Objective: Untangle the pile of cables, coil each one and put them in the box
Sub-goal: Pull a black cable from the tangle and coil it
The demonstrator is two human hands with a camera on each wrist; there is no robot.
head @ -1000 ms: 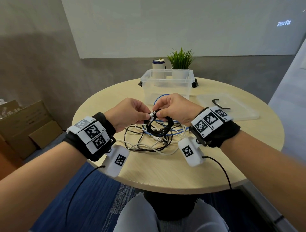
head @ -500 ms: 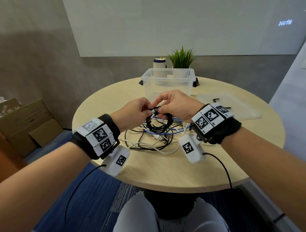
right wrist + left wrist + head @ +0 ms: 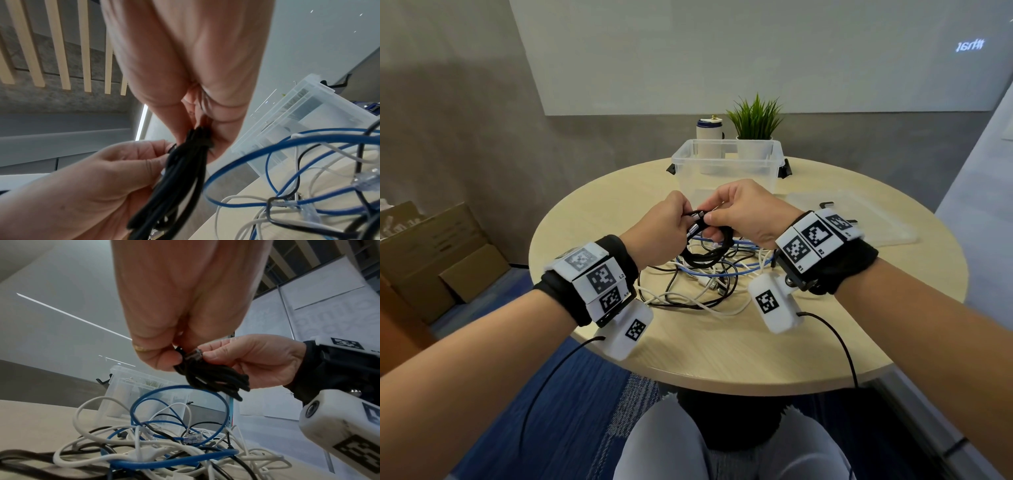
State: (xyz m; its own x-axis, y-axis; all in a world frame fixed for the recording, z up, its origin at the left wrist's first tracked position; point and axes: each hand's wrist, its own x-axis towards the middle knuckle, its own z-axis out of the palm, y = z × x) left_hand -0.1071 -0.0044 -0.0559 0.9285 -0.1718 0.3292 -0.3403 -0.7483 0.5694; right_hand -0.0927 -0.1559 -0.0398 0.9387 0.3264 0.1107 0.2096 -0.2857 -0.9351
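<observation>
Head view: left hand [image 3: 666, 233] and right hand [image 3: 744, 212] both pinching the coiled black cable [image 3: 705, 251], held between them just above the pile of cables [image 3: 698, 287] on the bench [image 3: 756, 346], box [image 3: 726, 164] beyond.

Left wrist view: fingertips of both hands closed on the coil's top, apparently at a plug.

Right wrist view: black strands hanging below the right fingers, blue cable [image 3: 308, 202] beneath.

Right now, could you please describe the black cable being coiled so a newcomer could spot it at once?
On the round table, in front of the clear box, lies a tangle of white, blue and black cables. Just above it, both hands pinch the black coil: the only cable bundled in tight loops and lifted off the table.
</observation>
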